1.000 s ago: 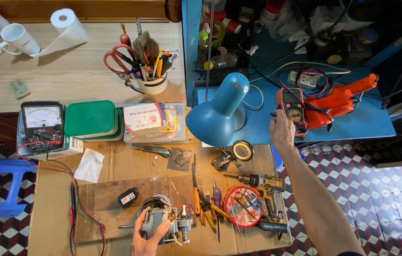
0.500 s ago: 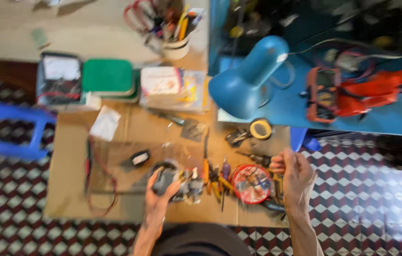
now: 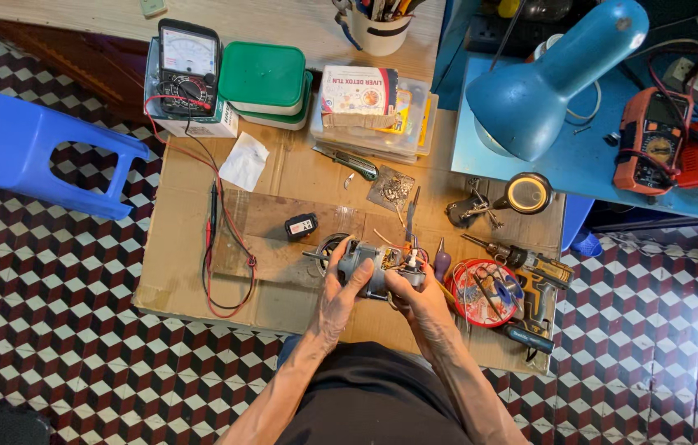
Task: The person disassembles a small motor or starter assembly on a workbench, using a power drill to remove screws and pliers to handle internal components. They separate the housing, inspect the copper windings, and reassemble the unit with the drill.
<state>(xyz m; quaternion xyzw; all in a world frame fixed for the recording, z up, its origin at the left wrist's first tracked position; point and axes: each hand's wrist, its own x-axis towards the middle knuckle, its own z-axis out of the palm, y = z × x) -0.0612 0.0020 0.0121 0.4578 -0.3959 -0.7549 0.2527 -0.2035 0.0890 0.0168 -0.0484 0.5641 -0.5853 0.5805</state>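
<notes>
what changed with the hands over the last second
The right hand came back from the orange meter on the blue table and took hold of the small motor. The left hand kept its grip on the motor throughout. The meter, lamp and tools stayed put.

Bare forearms, no sleeves or watch, and dark clothing (image 3: pixel 365 395) below.

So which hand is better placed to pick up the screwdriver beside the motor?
Probably the right hand: the screwdriver lies just off its side of the small electric motor. The left hand wraps the motor body on the far side and steadies it.
</notes>
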